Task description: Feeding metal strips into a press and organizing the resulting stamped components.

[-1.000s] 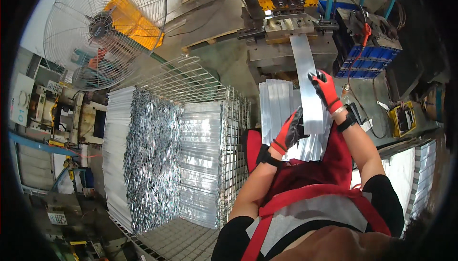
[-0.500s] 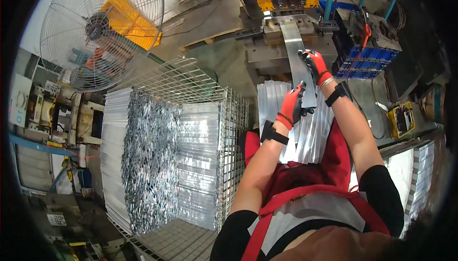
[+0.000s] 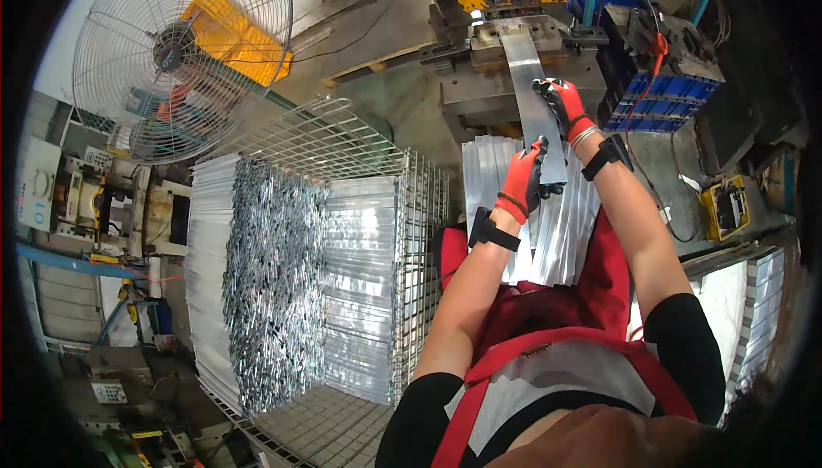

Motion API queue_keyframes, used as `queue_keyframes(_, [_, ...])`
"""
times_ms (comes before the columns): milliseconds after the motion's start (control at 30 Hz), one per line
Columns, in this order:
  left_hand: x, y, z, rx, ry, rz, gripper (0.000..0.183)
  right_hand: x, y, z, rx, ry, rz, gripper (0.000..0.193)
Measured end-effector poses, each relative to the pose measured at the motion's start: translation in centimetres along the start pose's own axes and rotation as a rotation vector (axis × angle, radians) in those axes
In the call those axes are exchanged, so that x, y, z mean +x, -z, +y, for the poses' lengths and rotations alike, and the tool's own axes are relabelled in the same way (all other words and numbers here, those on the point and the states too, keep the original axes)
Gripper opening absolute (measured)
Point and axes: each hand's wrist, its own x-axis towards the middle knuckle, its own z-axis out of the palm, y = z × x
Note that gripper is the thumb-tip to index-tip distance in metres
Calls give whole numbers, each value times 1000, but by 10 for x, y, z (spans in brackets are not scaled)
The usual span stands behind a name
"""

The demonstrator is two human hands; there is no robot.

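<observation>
Both my hands wear red and black gloves and hold one long flat metal strip (image 3: pixel 533 100). My left hand (image 3: pixel 524 178) grips its near end. My right hand (image 3: pixel 561 104) presses on its right edge further up. The strip's far end lies in the bed of a grey and yellow press machine (image 3: pixel 505 5). Under my hands a stack of similar bright metal strips (image 3: pixel 565 220) rests in front of me.
A wire mesh cage (image 3: pixel 342 237) at my left holds stacked metal sheets and a heap of small punched pieces (image 3: pixel 274 288). A large round fan (image 3: pixel 184 48) stands at upper left. Blue crates (image 3: pixel 668 100) sit at right, a yellow box (image 3: pixel 728 207) beyond them.
Both hands have pushed the strip forward, away from me, so its far end has gone into the press. My arms are stretched out further than a second ago.
</observation>
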Motion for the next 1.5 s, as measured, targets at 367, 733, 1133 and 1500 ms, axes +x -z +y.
queue_keyframes(367, [6,10,-8,81,-23,99,36,1,-2,-3,-218,-9,23,19])
queue_keyframes(733, [10,30,-18,-115,-106,-98,28,-12,-21,-16,-172,195,41,21])
queue_keyframes(1133, [-105,22,62,1873,-457,87,38,-134,-7,-110,-1553,880,-498,56])
queue_keyframes(1500, [-29,64,-18,125,-98,-97,48,-48,8,-49,-303,119,18,31])
